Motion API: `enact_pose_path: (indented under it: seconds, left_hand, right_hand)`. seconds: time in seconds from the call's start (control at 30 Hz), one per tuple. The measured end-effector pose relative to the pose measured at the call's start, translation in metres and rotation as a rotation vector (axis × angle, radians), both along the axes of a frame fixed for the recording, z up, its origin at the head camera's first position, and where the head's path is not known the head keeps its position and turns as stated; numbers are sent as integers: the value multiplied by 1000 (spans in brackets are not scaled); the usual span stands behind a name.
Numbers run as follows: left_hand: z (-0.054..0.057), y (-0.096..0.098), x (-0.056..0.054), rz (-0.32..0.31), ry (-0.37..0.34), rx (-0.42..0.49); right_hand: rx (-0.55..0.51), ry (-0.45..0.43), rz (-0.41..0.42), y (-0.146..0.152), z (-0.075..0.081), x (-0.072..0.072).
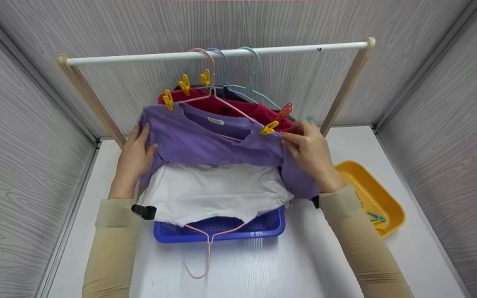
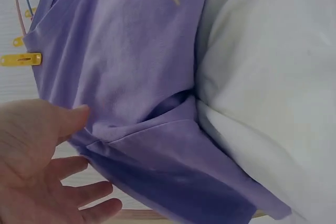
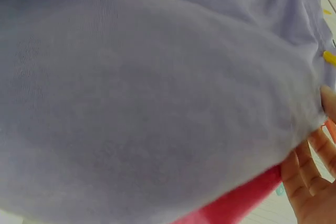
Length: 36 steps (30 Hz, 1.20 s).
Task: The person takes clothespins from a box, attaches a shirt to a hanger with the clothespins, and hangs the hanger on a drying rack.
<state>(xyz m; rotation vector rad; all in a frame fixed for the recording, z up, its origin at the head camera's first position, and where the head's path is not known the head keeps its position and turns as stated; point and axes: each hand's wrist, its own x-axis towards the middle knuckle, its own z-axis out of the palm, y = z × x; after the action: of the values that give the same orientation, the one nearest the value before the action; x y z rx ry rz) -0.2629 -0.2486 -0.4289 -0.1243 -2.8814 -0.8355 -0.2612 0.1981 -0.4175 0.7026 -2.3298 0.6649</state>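
A purple shirt (image 1: 222, 149) hangs from a pink hanger (image 1: 234, 108) on the rod, with yellow clothespins (image 1: 269, 128) at its shoulders. At its left shoulder edge is my left hand (image 1: 134, 155), thumb on the fabric; in the left wrist view that hand (image 2: 58, 166) has its fingers loosely spread. My right hand (image 1: 308, 150) pinches the other shoulder beside a clothespin. The right wrist view has the thumb in front of the purple fabric (image 3: 157, 98) and the fingers (image 3: 302, 174) at its edge. Below lies a white garment (image 1: 218, 188) on another pink hanger (image 1: 209, 252).
Behind the purple shirt hang a red garment (image 1: 238, 106) and darker clothes on the white rod (image 1: 139, 58). A blue basket (image 1: 218, 238) stands under the white garment. At right, a yellow tray (image 1: 381, 196) holds several clothespins. Wooden posts (image 1: 348, 87) support the rod.
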Motion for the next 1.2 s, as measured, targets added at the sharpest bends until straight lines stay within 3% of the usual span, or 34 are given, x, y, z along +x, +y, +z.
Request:
enact_pose_path:
  seconds: [0.27,0.43,0.73,0.93,1.2]
  left_hand:
    - [-4,1,17,-64,-11,-35]
    - [-4,5,38,-127,3,-30]
    - [-9,2,76,-213,-18,-7]
    - [-18,-3,96,-275,-26,4]
    - [-37,-6,108,-336,-45,-10]
  right_hand:
    - [70,-19,57,2,-3,3]
    - [-8,-33,109,7,-2,10]
    - [-152,-80,136,25,5,38]
    - [-204,-128,156,40,11,53]
    - [-168,-214,213,54,9,67]
